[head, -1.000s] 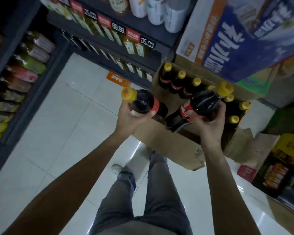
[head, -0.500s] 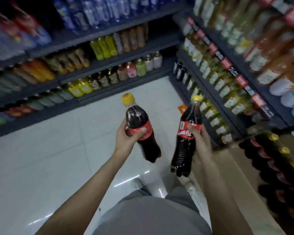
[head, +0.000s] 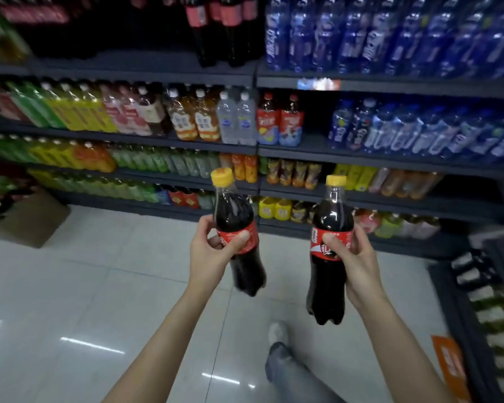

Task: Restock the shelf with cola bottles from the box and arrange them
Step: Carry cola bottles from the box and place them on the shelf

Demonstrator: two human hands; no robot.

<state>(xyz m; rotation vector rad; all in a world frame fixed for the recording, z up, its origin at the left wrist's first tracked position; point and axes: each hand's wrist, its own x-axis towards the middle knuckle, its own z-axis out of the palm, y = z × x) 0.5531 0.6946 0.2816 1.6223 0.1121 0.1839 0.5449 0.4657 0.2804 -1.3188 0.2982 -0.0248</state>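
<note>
L hand (head: 208,257) & R hand (head: 354,261): fingers wrapped round one cola bottle each (head: 239,228) (head: 329,251) at label, held mid-aisle facing shelf (head: 256,149). Full, prob heavy, slick plastic; label waist looks best grip.

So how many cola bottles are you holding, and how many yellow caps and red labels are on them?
Cola bottles in hand: 2, one in the left hand, one in the right hand
Yellow caps: 2
Red labels: 2
Total: 6
</note>
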